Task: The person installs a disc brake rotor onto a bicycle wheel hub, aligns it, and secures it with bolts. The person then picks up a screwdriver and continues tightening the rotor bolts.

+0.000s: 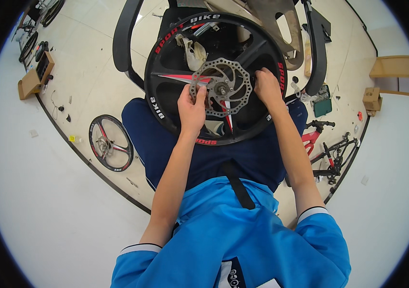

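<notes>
A black bicycle wheel (pixel 255 54) with broad spokes and red and white markings lies across my lap and the seat before me. Over its hub sits a perforated metal brake disc (pixel 222 65), with the axle end showing at the centre. My left hand (pixel 192 109) grips the disc's left edge, thumb on top and fingers underneath. To the right of the disc, over the wheel, my right hand (pixel 268 87) has its fingers curled together. Whatever they pinch, if anything, is hidden. A crumpled whitish wrapping (pixel 195 54) and some tools (pixel 208 29) show near the wheel's far rim.
Black armrests (pixel 123 43) of a chair flank the wheel. On the floor, a second wheel (pixel 111 143) lies left, and a red and black bike frame (pixel 329 156) lies right. Cardboard boxes (pixel 371 98) stand by the right wall, an open box (pixel 37 77) at far left.
</notes>
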Demonstrator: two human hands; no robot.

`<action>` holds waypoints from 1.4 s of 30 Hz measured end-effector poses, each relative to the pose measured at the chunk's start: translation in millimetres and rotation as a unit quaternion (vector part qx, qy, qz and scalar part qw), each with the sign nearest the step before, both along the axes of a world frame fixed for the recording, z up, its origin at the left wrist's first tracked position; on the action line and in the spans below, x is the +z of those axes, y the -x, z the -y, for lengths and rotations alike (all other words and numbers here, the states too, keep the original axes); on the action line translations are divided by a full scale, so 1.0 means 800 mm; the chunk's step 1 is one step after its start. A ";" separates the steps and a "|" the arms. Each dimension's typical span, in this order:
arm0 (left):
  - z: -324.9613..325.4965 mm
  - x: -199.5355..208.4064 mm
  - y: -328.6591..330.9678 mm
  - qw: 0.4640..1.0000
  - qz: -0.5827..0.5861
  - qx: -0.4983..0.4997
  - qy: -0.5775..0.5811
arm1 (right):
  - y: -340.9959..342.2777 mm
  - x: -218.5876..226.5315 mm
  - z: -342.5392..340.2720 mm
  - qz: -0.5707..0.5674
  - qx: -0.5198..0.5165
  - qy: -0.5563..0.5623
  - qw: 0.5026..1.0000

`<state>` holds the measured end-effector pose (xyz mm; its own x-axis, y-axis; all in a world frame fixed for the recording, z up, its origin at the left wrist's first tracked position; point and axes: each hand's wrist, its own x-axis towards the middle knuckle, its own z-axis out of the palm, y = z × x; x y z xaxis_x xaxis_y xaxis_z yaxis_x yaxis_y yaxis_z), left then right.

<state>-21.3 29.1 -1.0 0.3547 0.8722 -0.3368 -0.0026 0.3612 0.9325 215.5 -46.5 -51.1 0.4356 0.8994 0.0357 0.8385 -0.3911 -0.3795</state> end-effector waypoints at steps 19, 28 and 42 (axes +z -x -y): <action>-0.002 -0.010 0.003 1.000 0.023 -0.006 0.003 | 0.080 0.134 -0.037 -0.218 0.173 -0.165 0.946; 0.000 -0.010 -0.001 0.999 0.047 0.016 0.015 | 0.069 0.135 -0.052 -0.204 0.224 -0.102 0.948; 0.022 -0.023 0.031 0.987 0.103 0.006 0.125 | 0.132 0.030 0.128 -0.379 -0.223 -0.149 0.886</action>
